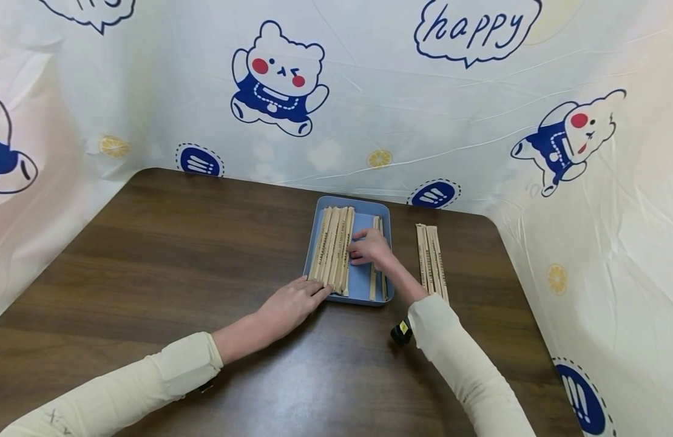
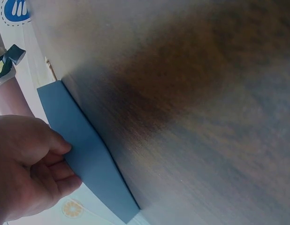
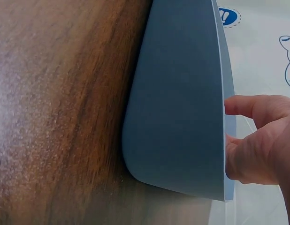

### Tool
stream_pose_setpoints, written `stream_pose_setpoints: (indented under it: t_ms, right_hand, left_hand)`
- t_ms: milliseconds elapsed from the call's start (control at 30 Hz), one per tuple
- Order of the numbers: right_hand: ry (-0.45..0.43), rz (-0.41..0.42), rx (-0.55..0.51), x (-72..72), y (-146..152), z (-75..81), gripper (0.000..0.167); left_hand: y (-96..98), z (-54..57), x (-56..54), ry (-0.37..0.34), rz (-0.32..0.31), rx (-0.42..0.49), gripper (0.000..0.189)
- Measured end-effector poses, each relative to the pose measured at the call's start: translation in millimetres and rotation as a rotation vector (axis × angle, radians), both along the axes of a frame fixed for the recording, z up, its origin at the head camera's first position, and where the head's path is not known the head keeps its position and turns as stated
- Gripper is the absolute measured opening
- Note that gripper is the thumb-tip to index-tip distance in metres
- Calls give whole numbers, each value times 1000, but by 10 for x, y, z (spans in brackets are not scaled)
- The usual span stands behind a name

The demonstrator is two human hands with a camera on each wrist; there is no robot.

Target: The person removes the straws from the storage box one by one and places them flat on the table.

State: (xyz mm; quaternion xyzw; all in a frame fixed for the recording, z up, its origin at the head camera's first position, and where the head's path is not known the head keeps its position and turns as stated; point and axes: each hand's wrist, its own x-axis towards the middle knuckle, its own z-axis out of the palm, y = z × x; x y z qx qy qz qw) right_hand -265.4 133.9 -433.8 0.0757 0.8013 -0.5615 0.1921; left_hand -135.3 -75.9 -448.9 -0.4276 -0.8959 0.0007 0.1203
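Note:
A blue tray (image 1: 360, 291) lies on the table, holding a row of paper-wrapped chopsticks (image 1: 332, 243) on its left side. A few more wrapped chopsticks (image 1: 373, 288) lie along its right wall. My left hand (image 1: 292, 303) holds the tray's near left corner, by the lower ends of the row; in the left wrist view its curled fingers (image 2: 65, 180) meet the rim. Inside the tray, my right hand (image 1: 371, 249) has its fingers spread beside the row's right edge. Behind the tray wall (image 3: 182, 103) in the right wrist view, its fingertips are partly hidden.
Right of the tray, several wrapped chopsticks (image 1: 431, 261) lie on the brown wooden table (image 1: 194, 255), their near ends behind my right sleeve. A black wrist device (image 1: 402, 332) shows under that sleeve. A printed cloth (image 1: 358, 109) hangs round the table's far and side edges.

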Motion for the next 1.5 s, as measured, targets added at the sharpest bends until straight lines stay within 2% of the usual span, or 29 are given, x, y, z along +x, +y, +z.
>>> stream_pose_setpoints:
  t_ms: [600, 900, 1233, 1500]
  right_hand:
    - [28, 19, 34, -4, -11, -22, 33]
    - [37, 9, 85, -18, -51, -32, 34]
    - [61, 17, 111, -21, -39, -50, 22]
    - [50, 3, 98, -5, 10, -11, 31]
  left_hand:
    - [-5, 3, 2, -10, 3, -2, 44]
    - [-6, -6, 1, 18, 3, -1, 45]
    - [2, -21, -4, 37, -4, 21, 44]
    - [6, -20, -4, 24, 0, 31, 44]
